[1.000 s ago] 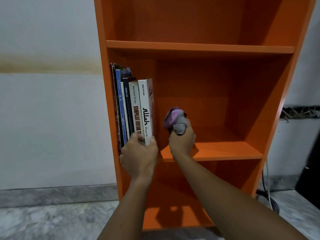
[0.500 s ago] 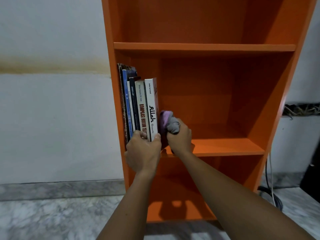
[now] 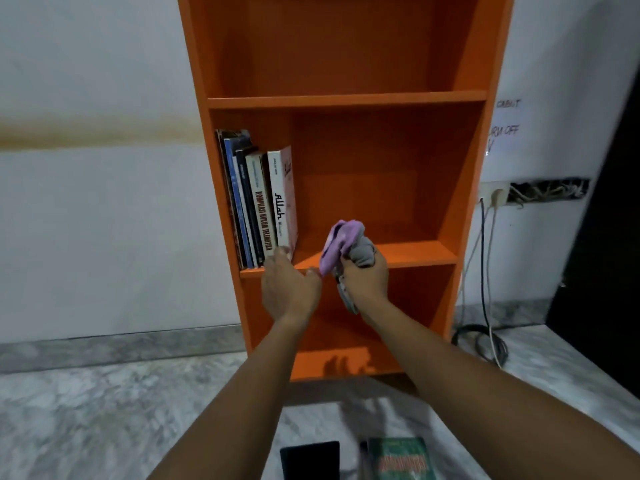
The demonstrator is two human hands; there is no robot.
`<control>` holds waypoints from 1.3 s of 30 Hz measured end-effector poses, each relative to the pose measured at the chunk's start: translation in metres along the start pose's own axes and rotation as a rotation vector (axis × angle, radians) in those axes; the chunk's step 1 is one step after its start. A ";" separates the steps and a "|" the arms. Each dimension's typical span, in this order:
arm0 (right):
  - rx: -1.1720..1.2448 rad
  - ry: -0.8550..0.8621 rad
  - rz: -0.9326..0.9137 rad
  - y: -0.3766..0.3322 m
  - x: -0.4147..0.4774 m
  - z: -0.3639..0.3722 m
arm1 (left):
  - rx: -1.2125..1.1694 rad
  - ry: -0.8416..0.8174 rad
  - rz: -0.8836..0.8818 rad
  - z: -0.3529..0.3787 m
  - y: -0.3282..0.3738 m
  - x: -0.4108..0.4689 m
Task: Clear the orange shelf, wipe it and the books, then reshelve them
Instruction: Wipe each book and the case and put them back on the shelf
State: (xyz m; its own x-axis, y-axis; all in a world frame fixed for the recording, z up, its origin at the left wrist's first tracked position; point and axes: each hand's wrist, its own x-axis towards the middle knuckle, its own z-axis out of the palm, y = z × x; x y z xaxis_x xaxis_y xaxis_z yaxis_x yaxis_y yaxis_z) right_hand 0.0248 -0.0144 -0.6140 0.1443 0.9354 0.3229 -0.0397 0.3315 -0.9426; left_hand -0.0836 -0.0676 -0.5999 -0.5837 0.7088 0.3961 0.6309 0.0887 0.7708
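Standing against a pale wall (image 3: pixel 97 220), the orange shelf (image 3: pixel 346 98) fills the middle of the view, its base on a marbled floor (image 3: pixel 86 410). On its middle board (image 3: pixel 408 254), a row of books (image 3: pixel 249 202) stands upright, packed against the left side panel; the rest of that board, to their right, is bare orange. The rightmost of the row is a white book (image 3: pixel 281 202) with "Allah" printed along its spine.

Both forearms reach up from the bottom edge toward the front lip of that board. The left hand (image 3: pixel 289 291) is loosely spread, its fingertips (image 3: pixel 282 251) touching the lower end of the white book's spine, and its thumb points right toward the other hand. It grips nothing. The right hand (image 3: pixel 363 278) sits just beside it, fist closed tight round a bunched cloth (image 3: pixel 343 242), purple and grey. The cloth bulges above the knuckles, over the board's front edge, and 1 tail of it hangs below the fist.

On the floor at the bottom edge lie 2 flat things: a green book (image 3: pixel 401 459) and, left of it, a black item (image 3: pixel 310 460) that I cannot identify.
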 end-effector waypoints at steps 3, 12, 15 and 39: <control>-0.098 -0.108 -0.041 -0.026 0.022 0.005 | -0.056 0.077 0.012 -0.006 -0.002 0.019; -0.013 0.016 0.159 0.049 -0.035 -0.039 | 0.195 -0.352 0.142 0.042 -0.041 -0.059; -0.014 0.017 0.334 0.104 -0.075 -0.088 | 0.175 -0.516 0.067 0.069 -0.065 -0.112; -0.753 -0.477 0.518 0.328 -0.231 -0.236 | 0.103 -0.894 -0.877 0.206 -0.225 -0.299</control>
State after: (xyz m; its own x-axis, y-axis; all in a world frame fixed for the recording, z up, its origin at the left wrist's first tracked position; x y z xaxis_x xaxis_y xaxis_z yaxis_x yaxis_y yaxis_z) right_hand 0.2116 -0.1510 -1.0176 -0.1282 0.9474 -0.2931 0.6685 -0.1357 -0.7312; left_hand 0.0544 -0.1556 -0.9948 -0.3016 0.6060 -0.7361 0.2672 0.7948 0.5449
